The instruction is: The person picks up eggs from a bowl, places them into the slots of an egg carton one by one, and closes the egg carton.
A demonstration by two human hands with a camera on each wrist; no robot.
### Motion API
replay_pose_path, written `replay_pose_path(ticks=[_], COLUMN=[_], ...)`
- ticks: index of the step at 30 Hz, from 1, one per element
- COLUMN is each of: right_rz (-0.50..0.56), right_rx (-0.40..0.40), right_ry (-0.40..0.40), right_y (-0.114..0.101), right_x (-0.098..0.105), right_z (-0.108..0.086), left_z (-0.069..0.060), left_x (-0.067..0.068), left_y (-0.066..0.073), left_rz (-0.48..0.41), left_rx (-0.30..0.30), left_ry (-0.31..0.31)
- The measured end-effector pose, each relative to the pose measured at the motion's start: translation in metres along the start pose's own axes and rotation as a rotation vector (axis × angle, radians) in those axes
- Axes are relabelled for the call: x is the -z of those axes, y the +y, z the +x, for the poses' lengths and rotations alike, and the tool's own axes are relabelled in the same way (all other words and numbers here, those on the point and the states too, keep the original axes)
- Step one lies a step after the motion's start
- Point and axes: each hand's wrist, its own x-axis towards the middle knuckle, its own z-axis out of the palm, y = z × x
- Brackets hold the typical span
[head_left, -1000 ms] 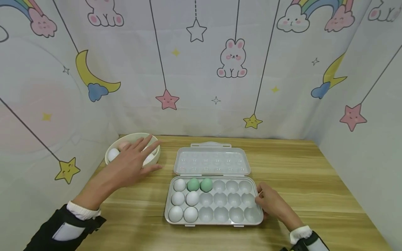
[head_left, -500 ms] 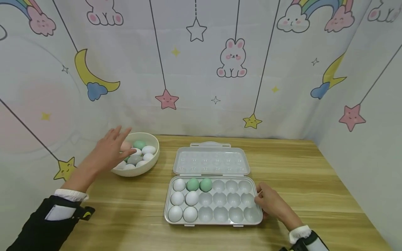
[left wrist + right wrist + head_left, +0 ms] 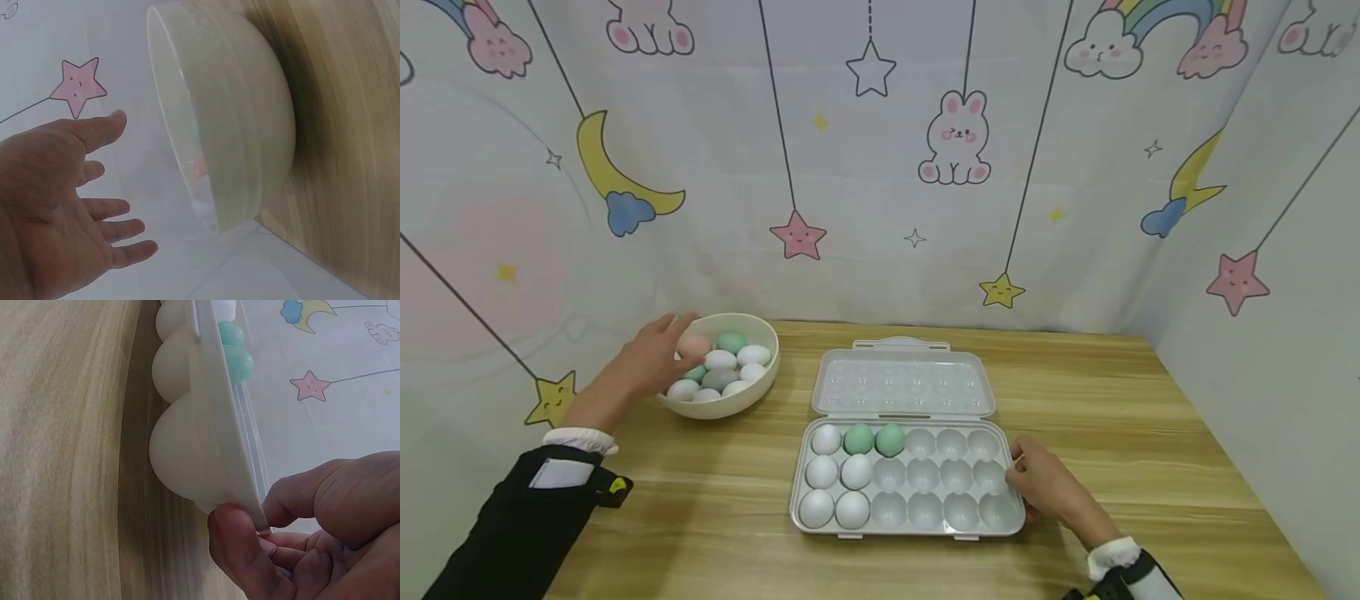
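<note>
My left hand hovers over the left rim of a cream bowl of eggs. Its fingers are spread and hold nothing in the left wrist view. White eggs, a green egg, a grey egg and a pinkish egg show in the bowl. With thumb and fingers my right hand pinches the right edge of a grey-white egg carton. White eggs fill its left column and two more cups; two green eggs sit in the back row.
Behind the cups the carton's lid lies folded back. Bowl and carton stand on a wood-grain table. A white curtain with cartoon prints closes off the back and sides.
My left hand has drawn back left from above the middle of the bowl to its left rim, then dropped slightly. The right hand keeps its grip on the carton, and the carton's eggs are unchanged.
</note>
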Motion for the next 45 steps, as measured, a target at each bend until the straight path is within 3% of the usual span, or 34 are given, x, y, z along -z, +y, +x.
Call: replay_pose_path(ticks=[9, 17, 31, 39, 45], right_rz=[-0.01, -0.024, 0.008, -0.008, -0.003], right_rx=[-0.002, 0.004, 0.003, -0.004, 0.006], right_ry=[0.001, 0.001, 0.016, 0.015, 0.016], right_y=[0.0, -0.002, 0.0, 0.0, 0.002], right_x=[-0.001, 0.0, -0.002, -0.001, -0.001], right_z=[0.001, 0.001, 0.0, 0.001, 0.001], left_z=[0.018, 0.025, 0.036, 0.038, 0.042], left_x=[-0.022, -0.038, -0.05, -0.056, -0.057], left_y=[-0.027, -0.045, -0.021, -0.015, -0.011], left_rz=[-0.023, 0.039, 0.14, 0.132, 0.104], left_rx=[0.056, 0.077, 0.189, 0.162, 0.195], left_ry=[-0.005, -0.002, 0.131, 0.195, 0.192])
